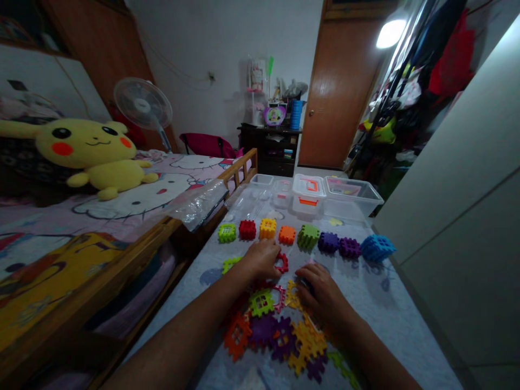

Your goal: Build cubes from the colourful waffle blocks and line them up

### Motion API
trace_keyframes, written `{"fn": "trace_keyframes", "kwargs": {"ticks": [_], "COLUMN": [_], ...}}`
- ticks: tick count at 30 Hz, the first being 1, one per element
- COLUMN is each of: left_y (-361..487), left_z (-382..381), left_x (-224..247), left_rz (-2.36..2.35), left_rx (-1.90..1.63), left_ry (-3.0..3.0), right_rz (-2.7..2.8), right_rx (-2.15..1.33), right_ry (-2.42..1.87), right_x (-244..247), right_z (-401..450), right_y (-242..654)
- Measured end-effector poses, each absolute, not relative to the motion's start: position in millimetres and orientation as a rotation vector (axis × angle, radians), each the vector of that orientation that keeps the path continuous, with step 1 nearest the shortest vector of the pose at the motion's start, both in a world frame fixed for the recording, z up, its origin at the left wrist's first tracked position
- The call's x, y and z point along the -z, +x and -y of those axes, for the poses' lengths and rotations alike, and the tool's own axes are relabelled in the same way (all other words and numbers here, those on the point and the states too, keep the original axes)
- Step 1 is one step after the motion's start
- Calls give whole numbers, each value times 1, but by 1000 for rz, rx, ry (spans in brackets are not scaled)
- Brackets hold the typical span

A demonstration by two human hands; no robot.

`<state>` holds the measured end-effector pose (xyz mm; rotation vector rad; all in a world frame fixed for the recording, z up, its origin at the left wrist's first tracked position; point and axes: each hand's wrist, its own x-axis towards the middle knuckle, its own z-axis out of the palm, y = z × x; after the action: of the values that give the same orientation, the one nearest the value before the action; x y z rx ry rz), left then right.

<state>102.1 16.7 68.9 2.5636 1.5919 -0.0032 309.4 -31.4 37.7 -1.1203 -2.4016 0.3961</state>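
My left hand (263,259) reaches over the table with bent fingers closed at a red building piece (282,263), which shows between thumb and fingertips. To its right, my right hand (319,283) is curled low, thumb and fingers around something dark that I cannot make out. A yellow piece (291,295) lies beside its thumb. Below both hands spreads a pile of loose notched pieces: a lime green one (261,302), an orange one (238,336), purple ones (283,339) and yellow ones (311,341). My left forearm and hand partly cover another lime piece (231,264).
Beyond my hands runs a row of stacks by colour, including a red stack (247,229), a yellow stack (268,228) and a blue stack (377,248). Clear plastic boxes (309,196) stand at the far end. A wooden bed rail (162,230) borders the left side.
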Motion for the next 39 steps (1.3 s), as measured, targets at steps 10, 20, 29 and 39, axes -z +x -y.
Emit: {"fn": "trace_keyframes", "kwargs": {"ticks": [10, 20, 29, 39], "left_y": [108, 60, -13, -10], "left_z": [-24, -15, -72, -99], "left_x": [-65, -84, -107, -97], "left_rz": [-1534, -1547, -1795, -1724], "left_rx": [15, -278, -178, -38], "left_ry": [2605, 2641, 2612, 2555], "right_rz": [2384, 2387, 2365, 2373], "right_rx": [-377, -365, -359, -352], "right_ry": [-1103, -1111, -1133, -1137], "right_x": [-38, -31, -34, -33], "right_z": [32, 29, 29, 29], "right_y": [310, 313, 312, 315]}}
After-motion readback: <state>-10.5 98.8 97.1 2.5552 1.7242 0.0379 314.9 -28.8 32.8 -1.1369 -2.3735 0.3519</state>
